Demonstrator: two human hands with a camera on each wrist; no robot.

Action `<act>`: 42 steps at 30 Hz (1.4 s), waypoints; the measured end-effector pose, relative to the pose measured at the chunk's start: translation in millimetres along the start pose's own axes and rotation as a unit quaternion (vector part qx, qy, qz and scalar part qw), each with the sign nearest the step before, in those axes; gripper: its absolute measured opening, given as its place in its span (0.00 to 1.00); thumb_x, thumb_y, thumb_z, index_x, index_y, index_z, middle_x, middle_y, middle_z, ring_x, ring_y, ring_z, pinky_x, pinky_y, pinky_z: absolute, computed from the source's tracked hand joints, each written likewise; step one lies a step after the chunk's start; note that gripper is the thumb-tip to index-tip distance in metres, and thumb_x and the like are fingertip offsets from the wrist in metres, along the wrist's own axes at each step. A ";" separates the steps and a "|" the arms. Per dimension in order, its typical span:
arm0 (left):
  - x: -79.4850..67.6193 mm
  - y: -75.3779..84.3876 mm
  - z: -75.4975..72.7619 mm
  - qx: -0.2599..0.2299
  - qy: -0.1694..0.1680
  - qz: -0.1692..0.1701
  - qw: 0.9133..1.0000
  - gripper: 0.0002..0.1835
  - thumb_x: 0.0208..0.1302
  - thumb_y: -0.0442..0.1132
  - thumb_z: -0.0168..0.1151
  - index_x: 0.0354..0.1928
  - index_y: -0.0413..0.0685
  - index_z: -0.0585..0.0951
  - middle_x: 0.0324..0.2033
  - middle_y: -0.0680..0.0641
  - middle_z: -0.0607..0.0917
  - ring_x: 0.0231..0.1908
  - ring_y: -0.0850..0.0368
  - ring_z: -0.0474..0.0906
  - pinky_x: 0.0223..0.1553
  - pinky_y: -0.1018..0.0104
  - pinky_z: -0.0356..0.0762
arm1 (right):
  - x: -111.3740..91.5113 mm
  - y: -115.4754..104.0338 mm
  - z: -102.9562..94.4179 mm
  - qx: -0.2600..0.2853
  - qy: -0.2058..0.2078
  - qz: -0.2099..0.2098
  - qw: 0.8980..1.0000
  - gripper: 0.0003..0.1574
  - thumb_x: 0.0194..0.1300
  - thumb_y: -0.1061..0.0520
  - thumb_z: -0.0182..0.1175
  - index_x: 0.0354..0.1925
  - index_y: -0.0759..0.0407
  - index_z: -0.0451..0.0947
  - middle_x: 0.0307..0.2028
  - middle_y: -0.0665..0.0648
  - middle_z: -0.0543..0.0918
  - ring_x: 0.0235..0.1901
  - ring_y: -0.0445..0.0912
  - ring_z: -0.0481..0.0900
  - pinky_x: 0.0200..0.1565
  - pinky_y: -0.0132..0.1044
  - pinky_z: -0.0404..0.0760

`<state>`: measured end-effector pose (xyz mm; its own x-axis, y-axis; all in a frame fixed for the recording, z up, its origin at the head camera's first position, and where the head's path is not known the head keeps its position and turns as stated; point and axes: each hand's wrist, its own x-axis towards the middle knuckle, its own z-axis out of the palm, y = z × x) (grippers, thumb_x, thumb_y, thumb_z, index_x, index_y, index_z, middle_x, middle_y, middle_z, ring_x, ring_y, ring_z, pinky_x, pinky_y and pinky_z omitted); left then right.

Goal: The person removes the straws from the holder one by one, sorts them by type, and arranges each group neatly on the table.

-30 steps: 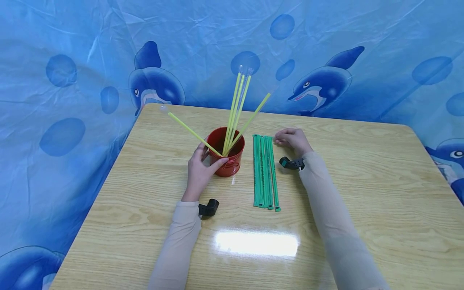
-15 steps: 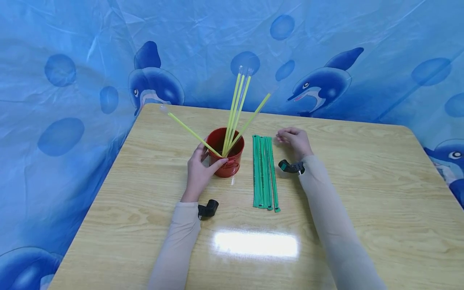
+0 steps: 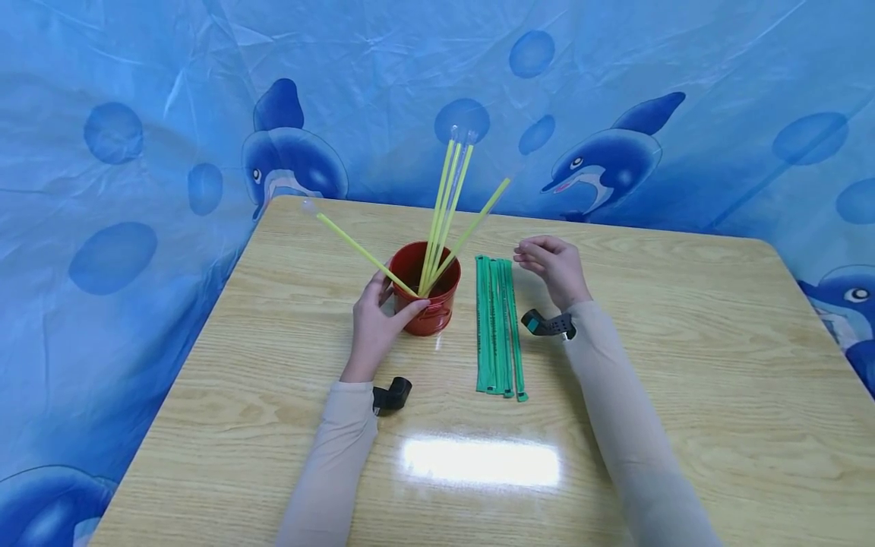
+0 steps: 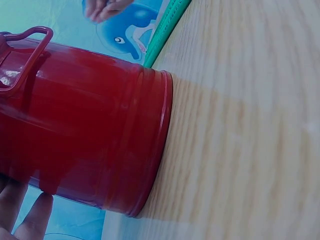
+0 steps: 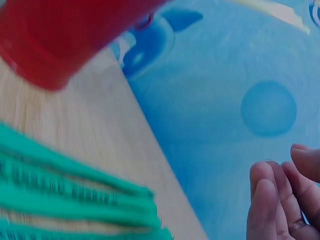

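The red bucket stands upright on the table; clock positions below are taken from its centre in the head view, with 12 pointing away from me. My left hand is at 8 o'clock and grips the bucket. Its thumb lies against the near rim, and its fingers bend round the left side. The left wrist view shows a fingertip touching the red wall, with the wire handle on the same bucket.

The yellow sticks have their lower ends inside the bucket. One leans out to 10 o'clock, a group of three rises just past 12, and one leans between 1 and 2. Their upper ends are clear.

The green strips lie flat on the table between 3 and 4 o'clock, roughly parallel and closely grouped. The outermost on the right stands slightly apart at its near end. Dark print runs along them.

My right hand is at 3 o'clock, just beside the far end of the strips. Its fingers are loosely bent and near one another; the thumb is apart from the fingertips.

A black camera sits at my left wrist, another at my right. The wood-grain table extends outward to a blue dolphin backdrop.
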<state>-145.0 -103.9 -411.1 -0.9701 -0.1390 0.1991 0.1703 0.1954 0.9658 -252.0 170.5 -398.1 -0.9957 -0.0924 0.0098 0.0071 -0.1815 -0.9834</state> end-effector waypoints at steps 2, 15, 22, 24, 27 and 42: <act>0.0 0.1 0.3 0.000 0.000 0.000 1.000 0.37 0.52 0.40 0.73 0.64 0.42 0.68 0.59 0.42 0.73 0.59 0.48 0.70 0.61 0.57 0.68 | -3.0 -3.4 5.4 -0.001 -0.008 -0.007 1.000 0.04 0.64 0.62 0.61 0.37 0.61 0.82 0.34 0.56 0.84 0.33 0.44 0.83 0.43 0.35 0.82; -0.6 1.1 -0.5 0.003 0.001 0.001 1.000 0.38 0.51 0.40 0.73 0.64 0.42 0.68 0.60 0.43 0.72 0.59 0.48 0.70 0.61 0.58 0.68 | -16.3 -15.8 42.5 -0.084 -0.076 -0.066 0.991 0.08 0.63 0.60 0.62 0.40 0.62 0.81 0.34 0.53 0.84 0.34 0.44 0.83 0.43 0.36 0.82; -0.8 1.0 -0.2 0.003 0.000 0.000 1.000 0.38 0.51 0.40 0.73 0.64 0.43 0.68 0.60 0.43 0.72 0.60 0.49 0.69 0.61 0.57 0.68 | -24.1 -22.9 64.2 -0.121 -0.107 -0.094 0.982 0.15 0.63 0.61 0.61 0.45 0.71 0.78 0.37 0.53 0.84 0.37 0.46 0.83 0.44 0.42 0.82; -0.5 1.0 -0.1 0.003 0.001 0.000 1.000 0.38 0.51 0.40 0.73 0.64 0.42 0.68 0.60 0.43 0.72 0.60 0.48 0.69 0.61 0.57 0.67 | -25.8 -24.0 68.6 -0.123 -0.115 -0.101 0.980 0.16 0.63 0.62 0.61 0.46 0.74 0.77 0.38 0.54 0.84 0.38 0.46 0.83 0.44 0.41 0.82; -0.1 1.0 0.0 0.005 0.000 0.000 1.000 0.38 0.51 0.41 0.73 0.64 0.42 0.68 0.60 0.43 0.72 0.60 0.48 0.69 0.61 0.57 0.67 | -27.1 -24.1 73.8 -0.130 -0.119 -0.109 0.978 0.15 0.62 0.62 0.62 0.44 0.73 0.78 0.38 0.54 0.84 0.38 0.47 0.82 0.44 0.39 0.82; 0.1 0.4 0.0 -0.001 -0.002 0.003 1.000 0.38 0.53 0.41 0.72 0.65 0.43 0.67 0.60 0.43 0.72 0.60 0.48 0.69 0.62 0.56 0.66 | -27.0 -23.4 88.9 -0.128 -0.104 -0.120 0.979 0.10 0.61 0.62 0.63 0.36 0.70 0.79 0.31 0.54 0.83 0.34 0.48 0.82 0.48 0.55 0.78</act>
<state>-145.1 -103.9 -410.6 -0.9699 -0.1337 0.2037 0.1761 0.1934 0.9652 -217.1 90.3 -359.2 -0.9250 -0.2798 0.2571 -0.2753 0.0271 -0.9610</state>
